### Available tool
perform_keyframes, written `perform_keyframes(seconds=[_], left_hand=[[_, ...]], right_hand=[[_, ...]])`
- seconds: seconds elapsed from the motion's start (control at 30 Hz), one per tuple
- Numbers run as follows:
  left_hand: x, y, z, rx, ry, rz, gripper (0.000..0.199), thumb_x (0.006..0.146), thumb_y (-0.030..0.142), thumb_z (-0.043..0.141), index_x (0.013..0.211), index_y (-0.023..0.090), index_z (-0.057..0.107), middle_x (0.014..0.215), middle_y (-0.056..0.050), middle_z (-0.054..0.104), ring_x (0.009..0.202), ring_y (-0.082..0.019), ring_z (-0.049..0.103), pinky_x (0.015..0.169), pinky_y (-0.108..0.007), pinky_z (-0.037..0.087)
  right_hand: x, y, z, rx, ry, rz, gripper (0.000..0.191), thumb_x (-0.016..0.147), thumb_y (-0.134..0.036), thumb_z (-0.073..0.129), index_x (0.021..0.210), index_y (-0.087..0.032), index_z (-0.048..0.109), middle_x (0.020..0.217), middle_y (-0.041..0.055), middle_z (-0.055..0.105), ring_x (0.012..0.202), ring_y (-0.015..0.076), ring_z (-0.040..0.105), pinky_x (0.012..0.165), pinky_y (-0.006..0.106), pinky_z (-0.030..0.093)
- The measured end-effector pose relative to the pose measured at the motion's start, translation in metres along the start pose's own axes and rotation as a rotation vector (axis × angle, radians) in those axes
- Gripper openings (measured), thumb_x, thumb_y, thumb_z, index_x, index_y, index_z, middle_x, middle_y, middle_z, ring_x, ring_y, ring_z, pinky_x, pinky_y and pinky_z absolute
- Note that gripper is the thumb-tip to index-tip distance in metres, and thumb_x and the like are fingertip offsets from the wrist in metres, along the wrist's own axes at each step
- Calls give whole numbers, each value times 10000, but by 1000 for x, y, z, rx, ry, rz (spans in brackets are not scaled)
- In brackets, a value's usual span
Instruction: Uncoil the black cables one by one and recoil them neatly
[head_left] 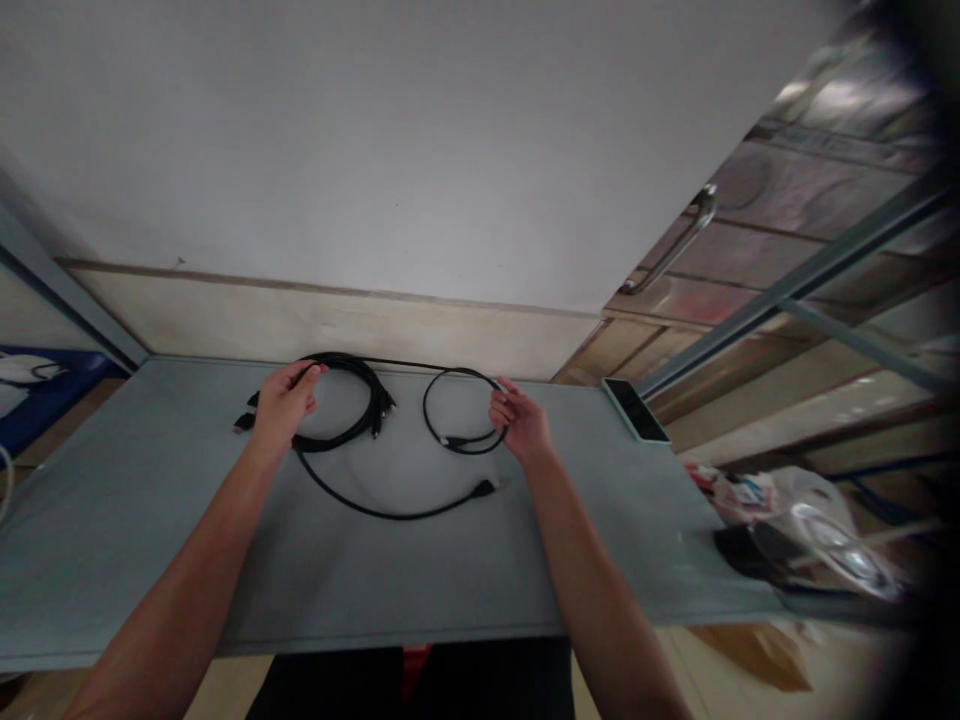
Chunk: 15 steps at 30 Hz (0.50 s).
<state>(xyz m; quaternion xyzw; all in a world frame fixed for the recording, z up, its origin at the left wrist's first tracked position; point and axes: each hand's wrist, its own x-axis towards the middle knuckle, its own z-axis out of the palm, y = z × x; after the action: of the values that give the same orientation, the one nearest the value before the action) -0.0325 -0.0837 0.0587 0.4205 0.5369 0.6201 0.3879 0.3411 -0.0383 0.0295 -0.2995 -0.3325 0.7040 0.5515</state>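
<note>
Black cables lie on and just above the grey table (397, 590). My left hand (289, 395) is closed on the left side of a thick coil of black cable (367, 410), with several plugs at its left and right edges. To the right, my right hand (519, 415) pinches a smaller, thinner loop of black cable (426, 410). A strand runs between the loop and the coil along the back. From the coil, one cable end curves forward to a black plug (484, 488) resting between my forearms.
A phone (636, 410) lies at the table's back right. Plastic bags (814, 510) and a dark object sit beyond the right edge. A white wall stands behind, metal posts rise at both sides, and a blue surface (67, 395) is at the far left.
</note>
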Motion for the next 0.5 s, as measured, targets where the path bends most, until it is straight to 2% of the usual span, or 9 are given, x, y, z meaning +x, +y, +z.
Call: perform_keyframes(seconds=[0.07,0.27,0.37,0.5], left_hand=[[-2,-2,5,-37,-24,-6,249,774,397,673,909,187,671,479,94,321,384,-57,259,387,-192,251],[-13,-7,24,6,-237,-94,266,806,436,639,883,182,631,442,95,336,358,-66,299,388,-194,280],[-15,-9,25,42,-259,-87,309,825,457,612,941,172,638,486,75,403,366,-69,338,381,-191,272],[-14,-13,23,103,-217,-56,391,817,413,632,1121,167,632,543,65,457,389,-79,382,388,-196,295]], right_hand=[[1,6,2,-3,19,-4,275,711,-196,632,984,-218,652,721,-30,457,470,68,235,398,195,255],[3,17,5,-61,50,-34,283,746,-221,643,1028,-239,620,679,-57,442,419,51,156,330,167,174],[1,14,7,-56,23,44,233,765,-260,654,989,-217,607,611,-78,359,407,46,130,307,151,129],[-4,12,16,-57,-25,161,259,764,-255,685,1004,-209,597,594,-98,283,412,43,93,303,141,100]])
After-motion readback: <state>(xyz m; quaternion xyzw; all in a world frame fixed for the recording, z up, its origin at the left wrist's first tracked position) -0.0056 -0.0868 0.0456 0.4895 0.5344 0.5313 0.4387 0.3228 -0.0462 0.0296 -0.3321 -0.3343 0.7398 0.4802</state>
